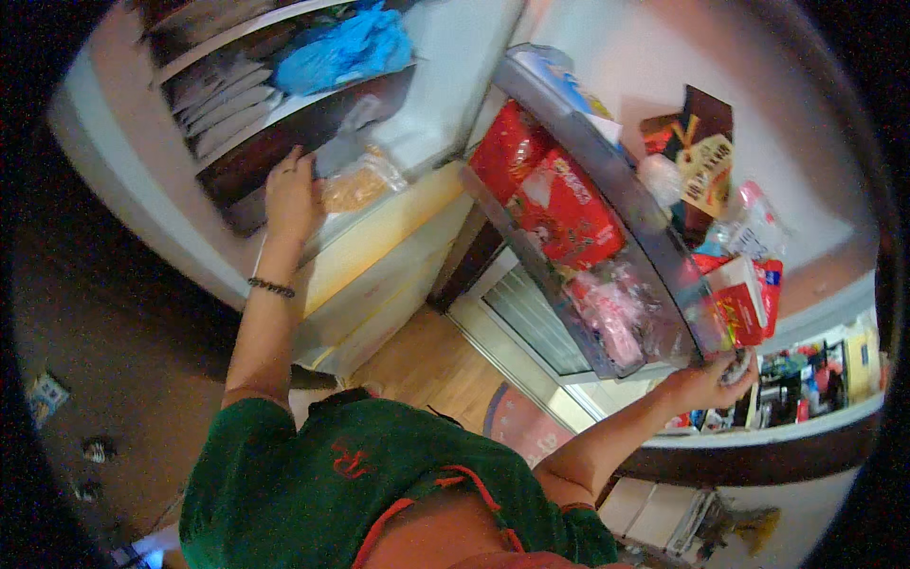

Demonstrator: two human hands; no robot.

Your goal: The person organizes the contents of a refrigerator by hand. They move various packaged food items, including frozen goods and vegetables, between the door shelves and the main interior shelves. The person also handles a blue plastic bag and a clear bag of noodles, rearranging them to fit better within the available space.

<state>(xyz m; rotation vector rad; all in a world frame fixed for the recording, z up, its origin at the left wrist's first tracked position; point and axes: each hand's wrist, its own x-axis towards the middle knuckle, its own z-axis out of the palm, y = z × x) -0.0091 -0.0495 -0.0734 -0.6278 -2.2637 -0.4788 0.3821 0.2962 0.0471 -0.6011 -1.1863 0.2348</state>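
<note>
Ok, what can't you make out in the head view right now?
All in the head view:
- Left hand: whether its fingers touch the clear bag; blur and the hand itself hide any contact.
- Right hand: what, if anything, it holds; its own fingers and blur obscure this.
- Blue plastic bag: contents, hidden by its crumpled film; the picture's upper edge crops its surroundings.

both hands [292,197] [716,382] well apart

A filled bag [365,185] lay beside the left hand [292,196], below a shelf [284,111] bearing a plastic bag [346,52]; at right, packets [569,211] sat in a bin [637,197] near the right hand [722,381].
</note>
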